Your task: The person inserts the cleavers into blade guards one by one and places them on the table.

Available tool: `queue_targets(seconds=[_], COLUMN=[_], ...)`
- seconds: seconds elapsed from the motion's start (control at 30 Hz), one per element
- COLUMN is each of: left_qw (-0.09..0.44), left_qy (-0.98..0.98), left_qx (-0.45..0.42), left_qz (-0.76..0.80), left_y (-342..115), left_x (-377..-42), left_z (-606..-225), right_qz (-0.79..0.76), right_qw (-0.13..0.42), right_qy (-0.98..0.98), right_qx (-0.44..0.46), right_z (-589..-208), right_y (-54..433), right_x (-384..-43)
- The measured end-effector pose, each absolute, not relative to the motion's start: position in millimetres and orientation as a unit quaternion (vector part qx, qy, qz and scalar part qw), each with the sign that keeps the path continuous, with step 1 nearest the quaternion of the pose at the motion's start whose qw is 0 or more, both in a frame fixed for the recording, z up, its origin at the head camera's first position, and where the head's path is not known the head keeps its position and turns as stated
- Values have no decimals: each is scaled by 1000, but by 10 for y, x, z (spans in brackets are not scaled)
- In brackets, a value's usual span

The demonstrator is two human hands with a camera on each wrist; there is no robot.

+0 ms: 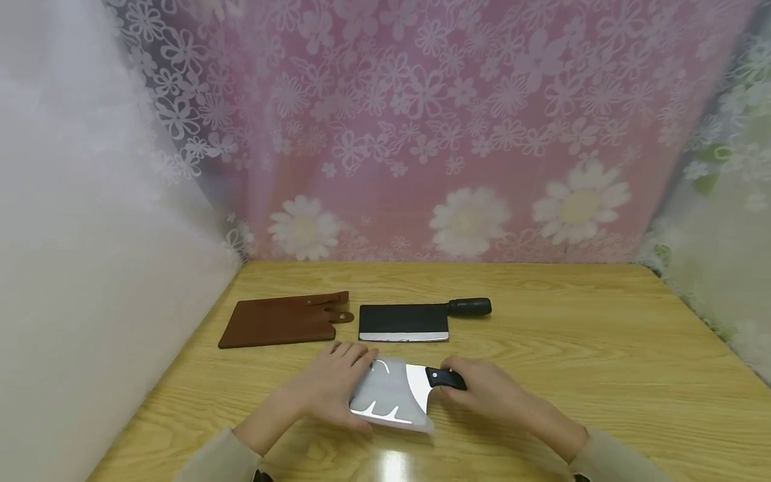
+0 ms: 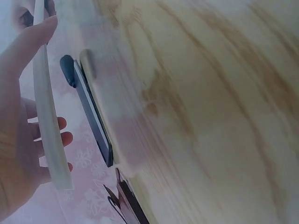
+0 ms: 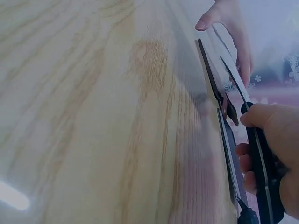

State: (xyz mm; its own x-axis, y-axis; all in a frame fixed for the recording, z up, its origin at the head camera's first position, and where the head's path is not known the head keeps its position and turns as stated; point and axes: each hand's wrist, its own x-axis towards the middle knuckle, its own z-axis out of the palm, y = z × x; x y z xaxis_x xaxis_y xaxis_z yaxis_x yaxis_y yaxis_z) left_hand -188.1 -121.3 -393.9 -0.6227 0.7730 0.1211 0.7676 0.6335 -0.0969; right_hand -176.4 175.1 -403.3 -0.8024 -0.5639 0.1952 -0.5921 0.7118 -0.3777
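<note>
While the left grip (image 1: 333, 385) holds a sheath (image 1: 387, 393), the right grip (image 1: 484, 387) holds a cleaver (image 1: 418, 385).

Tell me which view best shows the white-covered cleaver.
The head view: it shows the cleaver broadside, pale cover, bare strip of blade and part of the black handle together. The left wrist view gives mainly the cover edge-on; the right wrist view gives the handle close up in the right hand, the blade narrow.

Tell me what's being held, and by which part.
A cleaver: right fingers around its black handle, left fingers gripping its whitish cover at the opposite end.
</note>
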Motion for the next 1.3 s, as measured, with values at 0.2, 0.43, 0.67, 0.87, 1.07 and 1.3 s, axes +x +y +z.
queue_targets(seconds=[0.2,0.43,0.67,0.87,1.07,1.3], left_qw=[34,-1,-54,-71,-65,4], left_qy=[-913,-915,-919,-916,-917,-930], left_qx=[-405,-400,-388,-392,-391,-366], left_qz=[31,49,40,39,41,-8], left_y=[-1273,-1317,-1406,-1453,-1482,-1733], left_x=[-1947,-2035,-2095,-2089,-2102,-2242], left_z=[-3997,-4016,-4021,-4043,-4057,-4051], right_qz=[206,158,157,156,172,246], right_qw=[21,14,-6,-7,-4,-1], right_qy=[-926,-935,-933,-936,-938,-926], right_qx=[316,316,324,316,302,285], right_z=[-4077,-4142,-4161,-4158,-4178,-4125], right_y=[1624,1493,1372,1308,1330,1657], right_x=[-1858,-1972,-2037,-2030,-2041,-2150])
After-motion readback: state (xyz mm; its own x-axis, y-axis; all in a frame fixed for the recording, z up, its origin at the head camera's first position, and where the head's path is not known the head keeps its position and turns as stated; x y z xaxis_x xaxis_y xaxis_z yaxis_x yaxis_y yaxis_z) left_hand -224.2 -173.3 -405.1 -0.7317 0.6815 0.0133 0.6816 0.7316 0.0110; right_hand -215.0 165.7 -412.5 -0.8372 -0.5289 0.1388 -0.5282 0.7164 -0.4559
